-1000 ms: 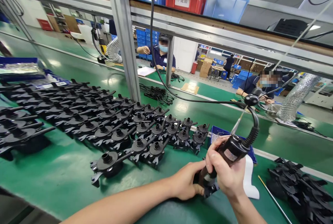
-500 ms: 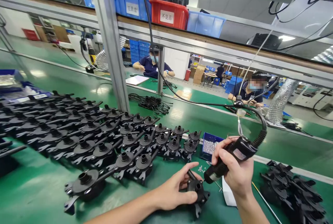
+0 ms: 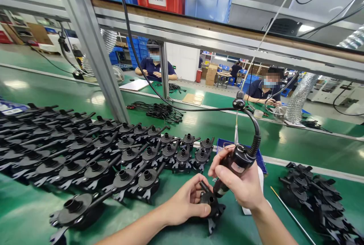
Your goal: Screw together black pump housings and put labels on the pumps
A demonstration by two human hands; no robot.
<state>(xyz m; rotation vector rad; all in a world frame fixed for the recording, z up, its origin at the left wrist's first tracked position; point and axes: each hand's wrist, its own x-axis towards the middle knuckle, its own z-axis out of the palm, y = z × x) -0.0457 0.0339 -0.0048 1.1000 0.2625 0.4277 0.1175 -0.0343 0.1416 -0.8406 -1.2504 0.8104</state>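
Note:
My right hand (image 3: 241,184) is wrapped round a dark electric screwdriver (image 3: 234,163) that hangs from a black cable (image 3: 254,131). Its tip points down at a black plastic pump part (image 3: 212,205) on the green bench. My left hand (image 3: 186,204) grips that part from the left, thumb on its top. Just left of my hands, rows of the same black parts (image 3: 125,154) stand side by side.
A small blue tray of screws (image 3: 222,146) sits behind the screwdriver. A pile of black parts (image 3: 315,195) lies at the right, with a thin rod (image 3: 290,214) beside it. A metal post (image 3: 93,55) rises at the back. Other people work at the far bench (image 3: 155,66).
The screwdriver's tip has come down onto the part again after lifting off it. My left hand has closed tighter on the part. The view has shifted right and down.

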